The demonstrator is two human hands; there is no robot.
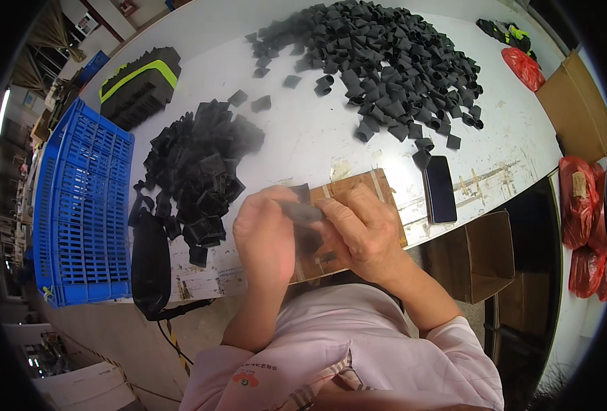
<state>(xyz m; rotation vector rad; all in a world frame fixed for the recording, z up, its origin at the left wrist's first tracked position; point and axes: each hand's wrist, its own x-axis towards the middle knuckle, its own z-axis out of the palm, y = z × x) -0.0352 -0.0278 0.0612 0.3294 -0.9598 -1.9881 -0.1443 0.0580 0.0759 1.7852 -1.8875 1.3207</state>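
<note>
Close in front of my body, my left hand (265, 231) and my right hand (366, 231) hold a small black fabric piece (302, 211) between them. The right thumb and fingers pinch its right end; the left fingers close round its other end, partly smeared by motion. Beneath them lies a brown board (379, 183) with pale strips, at the table's near edge. Another dark piece (308, 240) shows below the held one, partly hidden by my hands. To the left is a heap of flat black pieces (197, 161). A larger heap of black fabric loops (392, 65) spreads at the far side.
A blue plastic crate (84, 212) stands at the left, beside a long black object (151, 264). Behind it sits a dark stack with a yellow-green stripe (139, 82). A phone (442, 188) lies right of the board. Cardboard boxes (481, 257) and red bags (577, 205) are at the right.
</note>
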